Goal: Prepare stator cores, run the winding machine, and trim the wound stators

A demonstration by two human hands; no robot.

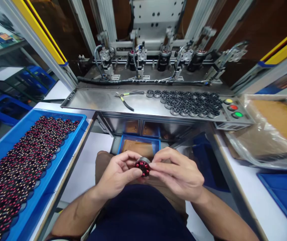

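Observation:
Above my lap, my left hand (120, 172) holds a small round motor (142, 165) between thumb and fingers. The motor has a grey metal rim and red copper windings showing on the face toward me. My right hand (180, 170) is closed too, its thumb and forefinger pinched at the motor's right edge. Whether a thin wire lies between those fingertips is too small to tell. Past my hands, side cutters (125, 98) with black and yellow handles lie on the metal shelf (90, 99). Several grey metal motor housings (191, 102) stand in rows to their right.
A blue tray (81, 122) full of red-wound motor parts (33, 157) stands at left. Behind the shelf is a machine with several black fixtures (164, 60). A button box (234, 108) sits at the shelf's right end, beside a plastic-lined carton (246, 140). Below is a blue bin (120, 142).

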